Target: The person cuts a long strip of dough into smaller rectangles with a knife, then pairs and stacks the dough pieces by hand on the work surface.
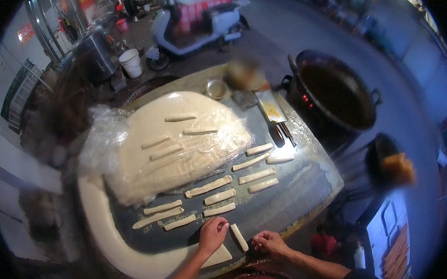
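Observation:
A short dough strip [239, 238] lies at the table's near edge between my two hands. My left hand [214, 233] is just left of it, fingers bent and bunched, and whether it pinches anything cannot be told. To its right is my right hand [268, 242], its fingers curled near the edge; its grasp is unclear too. Several more dough strips [220, 197] lie in loose rows beyond my hands. A long curved band of dough [143, 263] runs along the left and near edges, passing behind my left wrist. A large dough slab [170, 136] lies under clear plastic film with several strips on top.
A cleaver [271, 106], a small round dish [216, 89] and a blurred bowl [244, 75] stand at the table's far end. Beyond the right edge is a big black wok [332, 92] of dark liquid. Further off are a scooter [195, 30], a white bucket [130, 62] and a person.

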Demonstrator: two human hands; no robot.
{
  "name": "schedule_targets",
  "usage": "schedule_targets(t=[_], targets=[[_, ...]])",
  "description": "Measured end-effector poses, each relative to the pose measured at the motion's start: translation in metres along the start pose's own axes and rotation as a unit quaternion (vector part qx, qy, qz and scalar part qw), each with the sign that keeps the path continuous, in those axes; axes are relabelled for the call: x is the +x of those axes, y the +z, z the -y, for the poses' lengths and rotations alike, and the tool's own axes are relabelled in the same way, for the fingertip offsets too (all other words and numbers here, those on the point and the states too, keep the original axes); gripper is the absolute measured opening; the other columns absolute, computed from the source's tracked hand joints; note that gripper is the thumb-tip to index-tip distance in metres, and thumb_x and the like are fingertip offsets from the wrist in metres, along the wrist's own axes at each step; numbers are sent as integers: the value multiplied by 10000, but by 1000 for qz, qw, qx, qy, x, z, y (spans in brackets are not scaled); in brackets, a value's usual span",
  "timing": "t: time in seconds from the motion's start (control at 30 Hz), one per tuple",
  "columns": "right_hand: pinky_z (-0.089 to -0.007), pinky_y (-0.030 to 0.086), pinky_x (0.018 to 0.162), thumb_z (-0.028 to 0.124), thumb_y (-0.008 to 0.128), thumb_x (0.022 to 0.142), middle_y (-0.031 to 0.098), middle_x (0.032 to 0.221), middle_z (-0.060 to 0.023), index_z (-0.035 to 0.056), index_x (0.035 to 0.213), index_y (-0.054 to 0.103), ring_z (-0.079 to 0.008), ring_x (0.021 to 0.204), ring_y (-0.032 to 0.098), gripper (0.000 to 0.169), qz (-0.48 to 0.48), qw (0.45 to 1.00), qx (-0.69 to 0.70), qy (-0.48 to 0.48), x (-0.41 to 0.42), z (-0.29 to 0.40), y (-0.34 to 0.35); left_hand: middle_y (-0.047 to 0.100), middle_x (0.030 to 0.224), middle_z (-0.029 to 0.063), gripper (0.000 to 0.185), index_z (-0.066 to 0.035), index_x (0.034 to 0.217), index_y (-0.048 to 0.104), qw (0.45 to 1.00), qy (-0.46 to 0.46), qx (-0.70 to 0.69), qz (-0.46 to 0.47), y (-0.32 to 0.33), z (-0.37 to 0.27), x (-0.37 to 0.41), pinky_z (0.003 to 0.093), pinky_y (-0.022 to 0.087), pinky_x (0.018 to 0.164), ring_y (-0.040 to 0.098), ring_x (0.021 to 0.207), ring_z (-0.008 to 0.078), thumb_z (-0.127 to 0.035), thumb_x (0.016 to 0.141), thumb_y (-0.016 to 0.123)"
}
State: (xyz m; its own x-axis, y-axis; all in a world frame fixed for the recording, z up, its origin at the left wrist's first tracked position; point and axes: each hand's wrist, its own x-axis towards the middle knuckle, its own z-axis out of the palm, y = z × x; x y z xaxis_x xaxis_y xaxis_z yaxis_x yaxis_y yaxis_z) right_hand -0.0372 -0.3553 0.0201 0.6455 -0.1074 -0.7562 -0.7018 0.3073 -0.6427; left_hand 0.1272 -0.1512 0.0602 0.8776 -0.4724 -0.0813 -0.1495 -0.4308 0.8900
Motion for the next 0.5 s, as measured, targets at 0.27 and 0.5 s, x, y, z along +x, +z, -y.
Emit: schedule_targets(t=[0.27, 0.5], targets=[[-242, 479, 650, 224, 642, 1002, 703, 959, -38, 49, 1037, 648, -108, 771, 625, 178, 6, 1000, -7, 12, -9, 10, 10, 629, 866, 112, 107, -39, 917, 659, 998, 28, 49, -26, -1, 11, -8, 386, 506, 682, 622, 751, 281, -109, 867, 722], [-249, 488, 655, 212, 637, 1000, 704, 952, -44, 45, 1045, 647, -111, 777, 626, 172, 0, 1000, -6, 3, -9, 2, 11, 637, 894, 115, 105, -43, 910, 662, 997, 37, 66, -31, -2, 19, -12, 419, 496, 774, 616, 869, 325, -112, 856, 720]])
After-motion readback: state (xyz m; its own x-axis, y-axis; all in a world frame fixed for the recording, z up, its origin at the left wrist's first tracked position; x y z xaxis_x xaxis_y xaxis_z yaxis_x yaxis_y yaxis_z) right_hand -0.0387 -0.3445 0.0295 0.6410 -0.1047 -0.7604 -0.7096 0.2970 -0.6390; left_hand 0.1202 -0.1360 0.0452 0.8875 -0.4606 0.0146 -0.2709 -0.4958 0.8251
